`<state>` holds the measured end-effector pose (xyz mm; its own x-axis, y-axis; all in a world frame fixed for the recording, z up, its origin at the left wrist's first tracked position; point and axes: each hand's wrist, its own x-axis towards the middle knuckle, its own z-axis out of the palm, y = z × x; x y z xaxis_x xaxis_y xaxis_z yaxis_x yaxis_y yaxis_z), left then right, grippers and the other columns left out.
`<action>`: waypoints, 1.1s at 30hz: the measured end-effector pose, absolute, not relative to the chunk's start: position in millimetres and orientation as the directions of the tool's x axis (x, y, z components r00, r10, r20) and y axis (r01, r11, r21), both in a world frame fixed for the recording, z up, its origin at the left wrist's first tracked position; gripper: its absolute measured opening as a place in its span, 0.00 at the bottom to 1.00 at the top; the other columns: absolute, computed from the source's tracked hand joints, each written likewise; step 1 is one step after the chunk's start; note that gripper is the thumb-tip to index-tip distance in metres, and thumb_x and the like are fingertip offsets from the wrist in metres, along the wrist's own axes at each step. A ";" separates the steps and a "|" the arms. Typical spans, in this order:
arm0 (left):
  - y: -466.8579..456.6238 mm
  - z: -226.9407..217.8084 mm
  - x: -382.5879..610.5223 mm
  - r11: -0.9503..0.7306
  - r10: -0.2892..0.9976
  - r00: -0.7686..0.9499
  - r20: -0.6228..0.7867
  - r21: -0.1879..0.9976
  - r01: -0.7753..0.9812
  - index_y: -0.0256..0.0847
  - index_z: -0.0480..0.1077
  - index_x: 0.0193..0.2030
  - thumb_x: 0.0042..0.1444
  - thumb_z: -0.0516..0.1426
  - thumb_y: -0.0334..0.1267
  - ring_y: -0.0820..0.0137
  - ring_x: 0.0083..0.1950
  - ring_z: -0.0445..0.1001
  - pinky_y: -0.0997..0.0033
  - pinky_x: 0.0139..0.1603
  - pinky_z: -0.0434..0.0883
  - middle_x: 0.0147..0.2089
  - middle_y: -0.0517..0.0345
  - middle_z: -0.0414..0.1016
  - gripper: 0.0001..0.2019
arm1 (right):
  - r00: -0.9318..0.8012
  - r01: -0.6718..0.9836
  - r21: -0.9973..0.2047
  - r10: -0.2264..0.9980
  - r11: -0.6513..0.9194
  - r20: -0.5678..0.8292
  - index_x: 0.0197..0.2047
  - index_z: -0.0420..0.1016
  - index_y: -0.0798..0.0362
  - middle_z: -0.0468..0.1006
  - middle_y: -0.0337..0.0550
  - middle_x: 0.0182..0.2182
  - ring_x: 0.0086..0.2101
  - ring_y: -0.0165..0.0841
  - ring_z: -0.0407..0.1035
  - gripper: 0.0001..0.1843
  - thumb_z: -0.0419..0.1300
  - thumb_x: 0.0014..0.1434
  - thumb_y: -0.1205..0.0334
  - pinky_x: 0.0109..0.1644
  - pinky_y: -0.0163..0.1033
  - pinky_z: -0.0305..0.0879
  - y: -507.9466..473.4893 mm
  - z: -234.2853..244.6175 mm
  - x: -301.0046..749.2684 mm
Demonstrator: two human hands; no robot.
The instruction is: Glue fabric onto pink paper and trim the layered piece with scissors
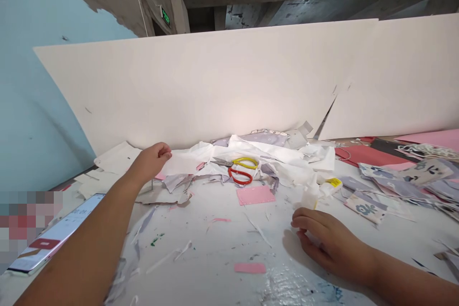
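My left hand (153, 161) reaches forward over the scraps, its thumb and fingers pinched together at the edge of a piece of white paper (184, 162). Red-and-yellow-handled scissors (241, 170) lie on the scrap pile to its right. My right hand (332, 246) hovers low over the tabletop with loosely bent fingers, thumb apart from them, and nothing visible between them. Just beyond it lies a white bottle with a yellow label (332, 185). A pink rectangle (255, 195) and a smaller pink strip (250, 267) lie flat between the hands.
A tall white board (229, 91) stands along the back, slit on the right. Patterned cut pieces (366, 208), red sheets (369, 155) and white cord (428, 150) lie at right. A phone (57, 234) rests at left by my forearm. The white table (215, 244) carries thin offcuts.
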<state>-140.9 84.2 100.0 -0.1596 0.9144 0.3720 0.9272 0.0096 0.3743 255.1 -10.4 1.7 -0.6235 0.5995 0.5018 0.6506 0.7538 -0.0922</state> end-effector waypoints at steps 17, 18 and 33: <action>30.1 90.8 0.2 -0.495 0.862 0.337 0.378 0.482 0.723 0.46 0.64 0.33 0.53 0.47 0.41 0.71 0.31 0.64 0.74 0.29 0.62 0.32 0.61 0.68 0.07 | -0.305 0.165 -0.951 0.931 0.262 0.203 0.36 0.64 0.52 0.66 0.36 0.26 0.26 0.28 0.63 0.13 0.54 0.52 0.51 0.29 0.34 0.62 29.7 36.8 207.6; 33.8 86.8 1.6 -0.482 0.869 0.320 0.378 0.500 0.720 0.45 0.64 0.33 0.53 0.47 0.42 0.71 0.30 0.64 0.74 0.28 0.62 0.32 0.61 0.68 0.07 | -0.278 0.162 -0.953 0.939 0.256 0.205 0.29 0.63 0.52 0.62 0.33 0.22 0.23 0.26 0.60 0.13 0.53 0.53 0.50 0.27 0.33 0.60 33.9 36.3 209.7; 87.9 20.9 16.7 -0.409 0.905 0.350 0.242 0.721 0.560 0.43 0.61 0.32 0.51 0.50 0.41 0.73 0.28 0.62 0.73 0.29 0.61 0.29 0.63 0.63 0.05 | -0.108 0.638 -0.723 0.960 0.266 0.258 0.23 0.54 0.51 0.59 0.33 0.19 0.23 0.29 0.54 0.12 0.46 0.54 0.56 0.25 0.33 0.51 50.5 7.4 217.6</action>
<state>16.7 87.9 20.9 0.3503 0.9049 0.2416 0.5598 -0.4091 0.7206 217.6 50.5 7.4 -0.1080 0.9601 0.2578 0.6380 0.2658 -0.7227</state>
